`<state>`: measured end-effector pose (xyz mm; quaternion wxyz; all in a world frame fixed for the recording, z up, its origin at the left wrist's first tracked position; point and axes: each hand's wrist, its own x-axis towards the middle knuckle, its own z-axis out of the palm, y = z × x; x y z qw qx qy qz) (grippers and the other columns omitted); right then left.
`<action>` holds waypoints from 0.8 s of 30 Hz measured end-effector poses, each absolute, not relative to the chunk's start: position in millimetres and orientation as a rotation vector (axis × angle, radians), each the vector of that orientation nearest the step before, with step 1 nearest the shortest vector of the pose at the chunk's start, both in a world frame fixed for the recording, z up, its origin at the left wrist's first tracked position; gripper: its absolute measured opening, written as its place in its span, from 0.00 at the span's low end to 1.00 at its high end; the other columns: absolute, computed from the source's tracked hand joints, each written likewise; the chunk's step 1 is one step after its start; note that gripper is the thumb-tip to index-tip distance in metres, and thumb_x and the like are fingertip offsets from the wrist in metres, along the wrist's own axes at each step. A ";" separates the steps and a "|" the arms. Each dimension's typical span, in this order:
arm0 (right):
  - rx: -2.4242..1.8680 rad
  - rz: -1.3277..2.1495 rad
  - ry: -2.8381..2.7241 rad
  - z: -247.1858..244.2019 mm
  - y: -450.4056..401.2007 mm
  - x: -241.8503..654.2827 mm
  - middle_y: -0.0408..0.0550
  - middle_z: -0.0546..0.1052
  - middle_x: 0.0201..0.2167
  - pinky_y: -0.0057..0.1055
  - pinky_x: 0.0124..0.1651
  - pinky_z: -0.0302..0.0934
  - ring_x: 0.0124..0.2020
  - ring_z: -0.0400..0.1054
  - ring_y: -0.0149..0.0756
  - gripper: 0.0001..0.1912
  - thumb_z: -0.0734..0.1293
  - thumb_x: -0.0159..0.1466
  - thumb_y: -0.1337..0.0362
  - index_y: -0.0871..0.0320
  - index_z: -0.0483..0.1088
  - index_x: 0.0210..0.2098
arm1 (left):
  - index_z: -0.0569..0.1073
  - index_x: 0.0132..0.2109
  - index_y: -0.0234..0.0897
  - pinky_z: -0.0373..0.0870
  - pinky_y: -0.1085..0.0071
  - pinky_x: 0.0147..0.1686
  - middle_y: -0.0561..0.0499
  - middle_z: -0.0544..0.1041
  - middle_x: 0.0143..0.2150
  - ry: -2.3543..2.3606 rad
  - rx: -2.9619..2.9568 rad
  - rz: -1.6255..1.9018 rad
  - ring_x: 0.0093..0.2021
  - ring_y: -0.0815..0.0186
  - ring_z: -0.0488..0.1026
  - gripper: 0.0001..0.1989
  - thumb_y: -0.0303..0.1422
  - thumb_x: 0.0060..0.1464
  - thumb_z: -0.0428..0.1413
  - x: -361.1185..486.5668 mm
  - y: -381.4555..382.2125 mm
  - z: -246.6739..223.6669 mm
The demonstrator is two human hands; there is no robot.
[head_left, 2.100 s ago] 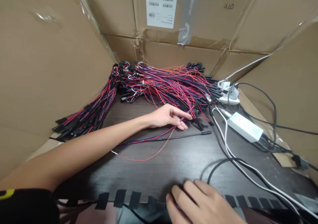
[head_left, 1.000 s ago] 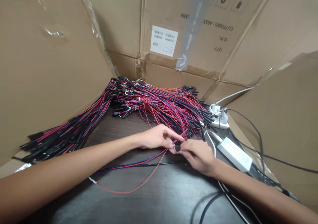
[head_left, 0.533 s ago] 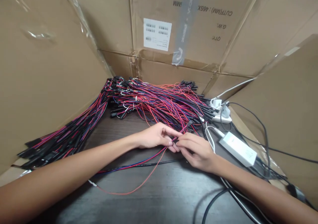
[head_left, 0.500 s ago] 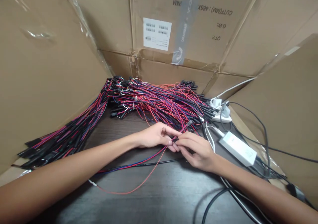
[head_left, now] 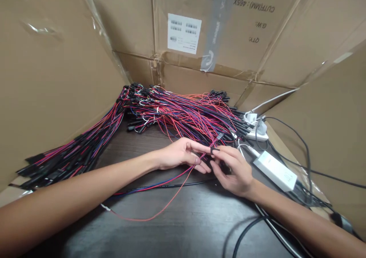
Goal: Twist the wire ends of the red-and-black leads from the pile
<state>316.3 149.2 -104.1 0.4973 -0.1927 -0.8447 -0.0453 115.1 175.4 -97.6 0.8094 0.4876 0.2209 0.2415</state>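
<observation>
In the middle of the head view, my left hand [head_left: 181, 155] pinches a bundle of red, blue and orange wires [head_left: 177, 179] between thumb and fingers. Its index finger points right, towards a small black strip [head_left: 214, 150] that looks like tape. My right hand [head_left: 234, 170] faces it, with fingertips on that strip at the tip of my left index finger. The right thumb stands slightly apart below. The wires trail left and down over the table, the orange one looping to a white end piece [head_left: 105, 207]. Their far ends are partly hidden by my fingers.
A big pile of red, blue and black wire harnesses [head_left: 183, 113] lies behind my hands. More harnesses [head_left: 65, 158] rest at the left. On the right are a white power adapter [head_left: 276, 170], a power strip [head_left: 257, 136] and cables. Cardboard walls [head_left: 185, 74] enclose the table.
My right hand has shifted slightly right and opened somewhat from the left fingers. The black strip now shows at my left index fingertip. The left hand still grips the wires.
</observation>
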 end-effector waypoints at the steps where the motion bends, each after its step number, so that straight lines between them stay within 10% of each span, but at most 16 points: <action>1: -0.478 -0.093 -2.019 -105.1 149.0 316.8 0.55 0.72 0.41 0.35 0.40 0.72 0.41 0.71 0.39 0.30 0.65 0.57 0.80 0.59 0.63 0.57 | 0.76 0.51 0.30 0.76 0.69 0.41 0.43 0.82 0.36 0.474 1.036 0.539 0.38 0.61 0.80 0.20 0.21 0.48 0.59 116.3 173.6 -96.6; 10: -0.618 0.572 -1.649 -106.8 145.0 311.4 0.53 0.61 0.52 0.33 0.34 0.71 0.42 0.69 0.36 0.33 0.65 0.59 0.78 0.46 0.62 0.60 | 0.72 0.56 0.29 0.76 0.67 0.41 0.42 0.82 0.35 0.539 1.182 0.693 0.37 0.62 0.81 0.23 0.22 0.51 0.58 116.5 169.0 -72.3; 24: -0.803 1.372 -1.022 -87.9 132.6 293.8 0.47 0.70 0.47 0.26 0.31 0.68 0.33 0.66 0.29 0.30 0.75 0.48 0.71 0.51 0.68 0.49 | 0.73 0.55 0.34 0.76 0.66 0.41 0.43 0.80 0.45 0.611 1.325 0.764 0.36 0.66 0.79 0.21 0.21 0.53 0.55 131.9 146.5 -67.7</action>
